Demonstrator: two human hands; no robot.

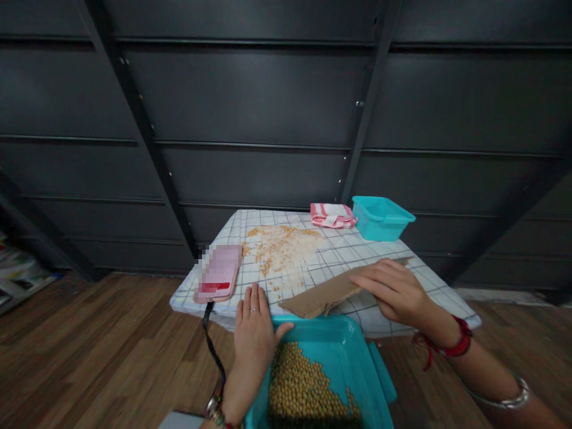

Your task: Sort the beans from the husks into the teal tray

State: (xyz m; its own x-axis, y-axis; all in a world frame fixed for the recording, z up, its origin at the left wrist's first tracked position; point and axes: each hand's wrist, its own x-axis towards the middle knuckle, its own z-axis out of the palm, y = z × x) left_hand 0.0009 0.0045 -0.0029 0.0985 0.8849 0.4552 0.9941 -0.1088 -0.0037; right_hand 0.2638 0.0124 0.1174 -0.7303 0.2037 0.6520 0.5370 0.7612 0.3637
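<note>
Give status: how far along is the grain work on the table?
Done: near tub holds a layer of yellow beans. In hand: left hand rests at its rim, thumb over it; right hand presses the cardboard flat on the cloth. Left: a mixed grain pile lies on the cloth, unswept.

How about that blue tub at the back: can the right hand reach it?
Probably yes: the right hand rests on the cardboard, and only bare tablecloth lies between it and the back tub.
</note>
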